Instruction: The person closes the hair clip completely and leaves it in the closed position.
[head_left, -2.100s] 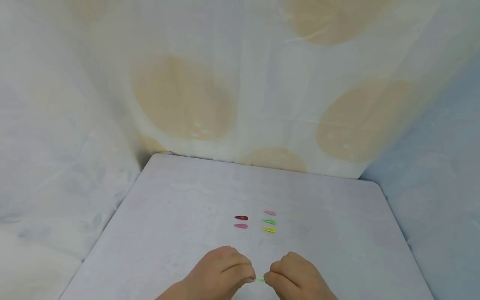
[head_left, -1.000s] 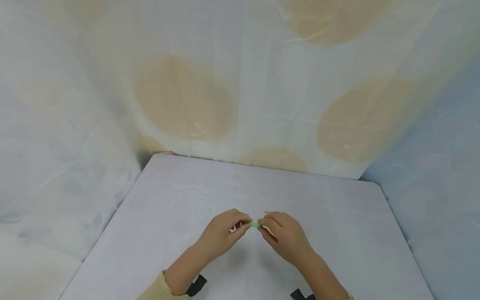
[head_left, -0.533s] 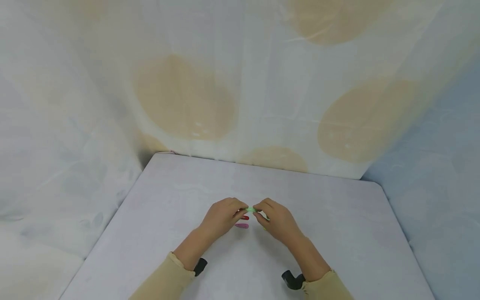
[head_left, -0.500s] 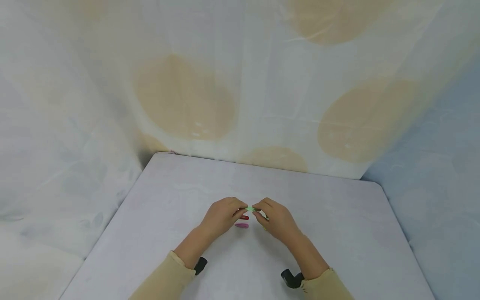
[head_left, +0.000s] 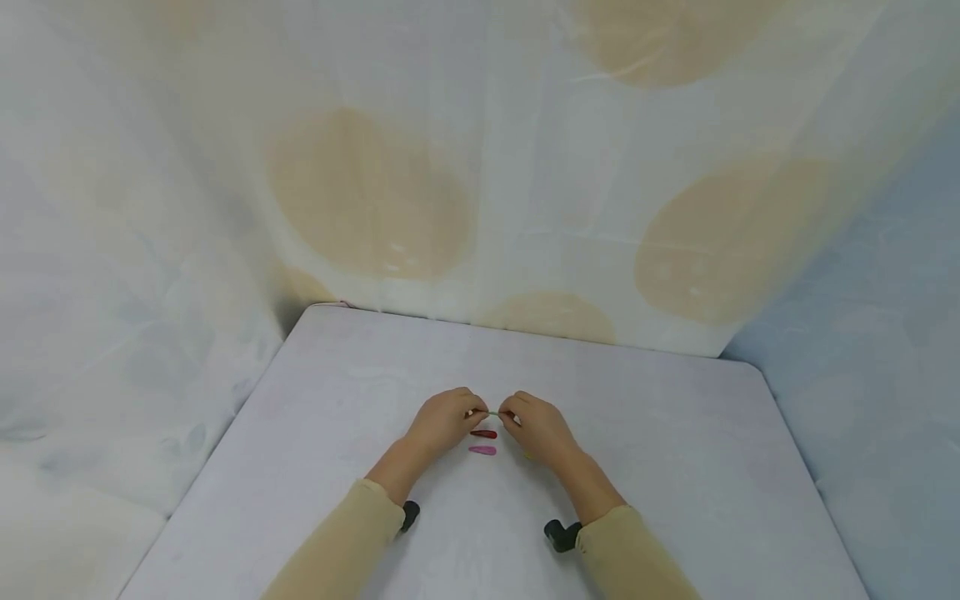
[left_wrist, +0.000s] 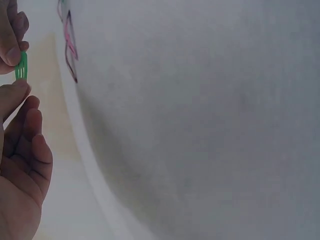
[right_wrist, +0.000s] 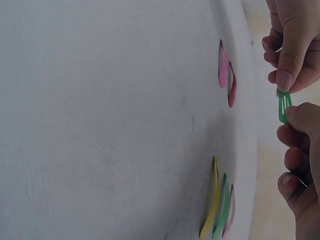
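Pale grey surface [head_left: 675,467], draped backdrop with tan ovals behind. Item: one green hair clip [right_wrist: 283,106], small, slim, pronged at one end, pinched at either end between fingertips of the left hand [head_left: 444,418] and right hand [head_left: 534,427], held above the surface just beyond the dark red clip [head_left: 483,434] and pink clip [head_left: 482,451]. Step judged: positioning for set-down; next calls for lowering it level, clear of its neighbours.

Sleeves: long, pale tan sleeves on both arms, left sleeve [head_left: 337,554] and right sleeve [head_left: 637,558], ending just short of the wrists.
Wrist gear: a small black device at each cuff, left wrist device [head_left: 409,515] and right wrist device [head_left: 559,535].
Hands: left hand [head_left: 442,419] and right hand [head_left: 534,427] bare, without gloves.
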